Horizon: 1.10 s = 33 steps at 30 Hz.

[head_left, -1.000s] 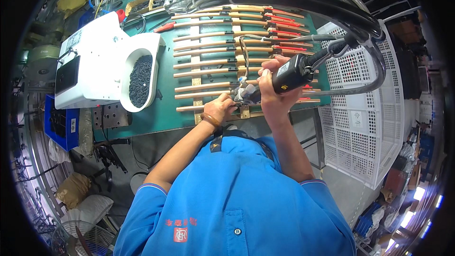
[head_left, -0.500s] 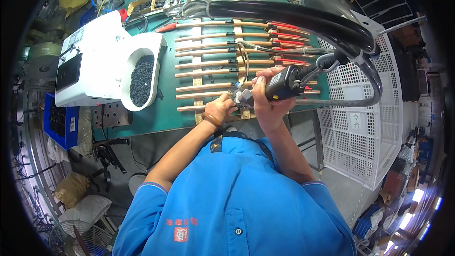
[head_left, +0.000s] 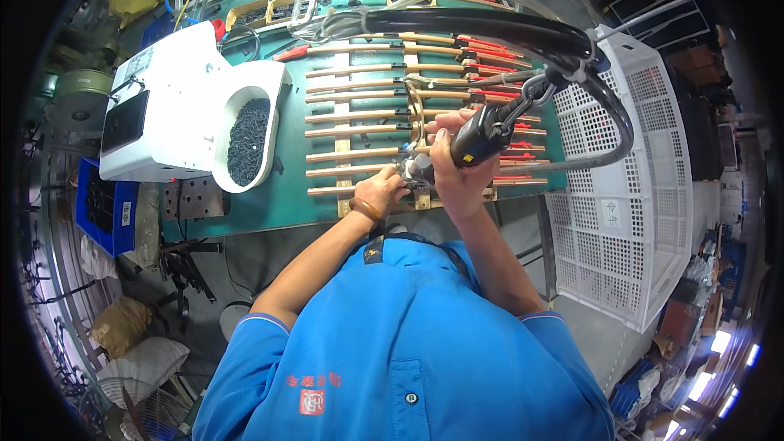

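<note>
My right hand (head_left: pixel 459 171) is wrapped around a black power screwdriver (head_left: pixel 478 137), held tilted with its metal nose (head_left: pixel 415 167) over the near rods. Fingers of my left hand (head_left: pixel 380 193) are bent together beside that nose, at the nearest copper-coloured rods (head_left: pixel 331 190); what they pinch is hidden. Small black fittings (head_left: pixel 402 110) sit on several of the rods, and red pieces (head_left: pixel 494 94) lie along their right ends. Wooden slotted strips (head_left: pixel 343 143) bear the rods in rows. A thick black hose (head_left: pixel 490 26) leads to the screwdriver.
A white screw feeder (head_left: pixel 155 114) stands left, its bowl (head_left: pixel 272 126) full of black screws (head_left: pixel 249 147). On the right is a white perforated crate (head_left: pixel 608 253). A blue bin (head_left: pixel 121 233) sits left of the green table (head_left: pixel 290 196). Cardboard trays (head_left: pixel 245 15) line the far side.
The rear of the screwdriver and its hose have swung a little left. Both my hands keep nearly the same place at the near rods.
</note>
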Tool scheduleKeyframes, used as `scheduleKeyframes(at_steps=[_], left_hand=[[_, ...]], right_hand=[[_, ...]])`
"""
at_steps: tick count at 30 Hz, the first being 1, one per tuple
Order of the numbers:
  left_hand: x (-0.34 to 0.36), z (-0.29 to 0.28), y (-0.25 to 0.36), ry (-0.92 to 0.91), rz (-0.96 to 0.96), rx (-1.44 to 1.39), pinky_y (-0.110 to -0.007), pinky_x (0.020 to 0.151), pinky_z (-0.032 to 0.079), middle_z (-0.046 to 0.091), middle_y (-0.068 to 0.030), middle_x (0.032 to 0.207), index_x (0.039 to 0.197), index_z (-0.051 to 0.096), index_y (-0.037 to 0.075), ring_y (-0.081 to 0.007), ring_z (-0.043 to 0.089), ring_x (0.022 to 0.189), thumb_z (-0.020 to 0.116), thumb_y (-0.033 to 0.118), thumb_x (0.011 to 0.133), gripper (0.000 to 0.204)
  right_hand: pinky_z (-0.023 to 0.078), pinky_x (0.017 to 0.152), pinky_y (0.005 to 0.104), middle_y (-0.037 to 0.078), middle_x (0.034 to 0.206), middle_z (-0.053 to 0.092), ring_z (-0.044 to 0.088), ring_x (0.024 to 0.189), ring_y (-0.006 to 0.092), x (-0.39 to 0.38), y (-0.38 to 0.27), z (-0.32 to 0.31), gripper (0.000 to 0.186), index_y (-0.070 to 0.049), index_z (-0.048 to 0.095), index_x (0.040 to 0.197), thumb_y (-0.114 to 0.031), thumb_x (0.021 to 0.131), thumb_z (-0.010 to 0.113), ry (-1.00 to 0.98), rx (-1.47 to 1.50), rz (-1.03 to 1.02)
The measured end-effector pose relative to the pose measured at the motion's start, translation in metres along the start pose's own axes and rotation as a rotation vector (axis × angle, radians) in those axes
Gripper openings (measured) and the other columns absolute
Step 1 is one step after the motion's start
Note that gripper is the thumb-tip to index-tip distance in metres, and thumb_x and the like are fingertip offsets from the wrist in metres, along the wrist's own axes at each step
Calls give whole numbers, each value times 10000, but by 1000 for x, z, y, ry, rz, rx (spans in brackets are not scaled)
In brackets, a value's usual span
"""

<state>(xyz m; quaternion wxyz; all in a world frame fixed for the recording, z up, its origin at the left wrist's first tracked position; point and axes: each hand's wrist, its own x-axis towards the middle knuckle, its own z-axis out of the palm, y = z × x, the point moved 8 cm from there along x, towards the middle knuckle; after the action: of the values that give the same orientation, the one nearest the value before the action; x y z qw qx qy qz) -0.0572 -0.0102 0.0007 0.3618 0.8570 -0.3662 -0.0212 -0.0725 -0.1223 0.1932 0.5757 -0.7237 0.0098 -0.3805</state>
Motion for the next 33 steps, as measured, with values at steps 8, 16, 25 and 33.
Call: scheduleKeyframes(at_steps=[8, 16, 25, 33], left_hand=[[1, 0, 1, -12, 7, 8, -382, 560, 496, 556, -32, 870, 780, 612, 132, -262, 618, 695, 723, 238, 721, 165], [0, 6, -4, -33, -1, -4, -369, 578, 511, 588, -18, 906, 820, 623, 136, -264, 630, 726, 737, 222, 705, 183], [-1, 15, 0, -111, 12, 140, -371, 587, 513, 565, -43, 978, 833, 599, 113, -258, 629, 772, 729, 205, 698, 209], [2, 19, 2, -183, 30, 137, -413, 571, 492, 539, -61, 981, 842, 572, 117, -277, 623, 760, 709, 193, 723, 196]], right_hand=[[499, 602, 244, 65, 787, 617, 604, 670, 104, -10, 16, -5, 300, -6, 478, 1009, 21, 751, 629, 85, -24, 47], [484, 676, 218, 41, 819, 618, 580, 716, 72, 22, -5, -14, 264, -1, 508, 1021, 40, 784, 617, 152, 147, 125], [541, 602, 219, 82, 848, 623, 613, 710, 115, 84, -56, -28, 316, 62, 463, 1109, 56, 811, 566, 72, 74, 82], [518, 615, 215, 72, 837, 610, 606, 690, 105, 77, -40, -34, 293, 40, 469, 1091, 60, 811, 553, 95, 101, 146]])
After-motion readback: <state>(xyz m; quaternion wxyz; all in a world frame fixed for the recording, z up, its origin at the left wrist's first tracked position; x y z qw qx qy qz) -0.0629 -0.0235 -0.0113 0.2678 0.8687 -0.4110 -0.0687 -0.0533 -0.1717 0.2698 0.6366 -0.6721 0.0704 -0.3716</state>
